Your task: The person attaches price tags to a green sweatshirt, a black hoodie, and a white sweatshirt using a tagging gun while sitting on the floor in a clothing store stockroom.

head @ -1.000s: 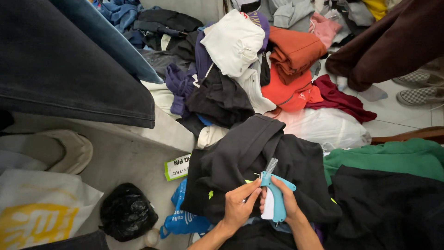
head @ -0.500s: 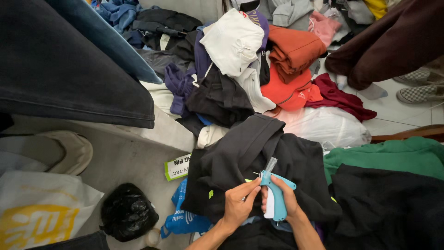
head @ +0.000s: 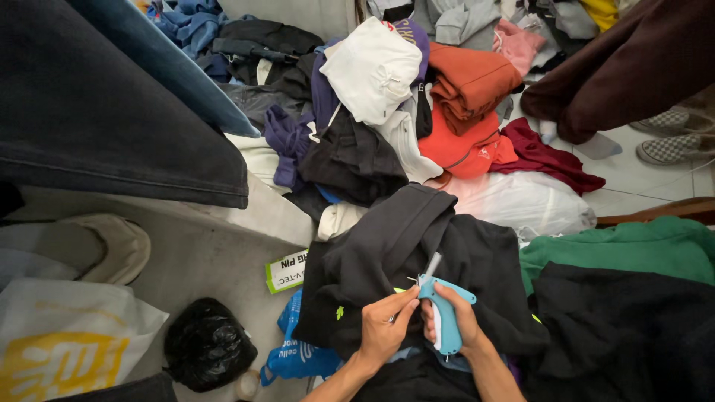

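Right hand point(head: 450, 316) grasping a light-blue tagging gun point(head: 445, 309) over a black garment point(head: 387, 253); left hand point(head: 383, 327), just beside the gun, pinching the fabric.

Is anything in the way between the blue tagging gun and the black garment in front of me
Nothing visible. The right hand holds the tagging gun, its needle tip already at the black garment, with the left hand beside it.

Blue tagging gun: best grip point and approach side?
Take the tagging gun by its handle, the long lower part, coming from below on the person's side. The needle end points up and away over the black garment, so the handle faces the wrist. The right hand already wraps it there; the left hand pinches beside the needle.
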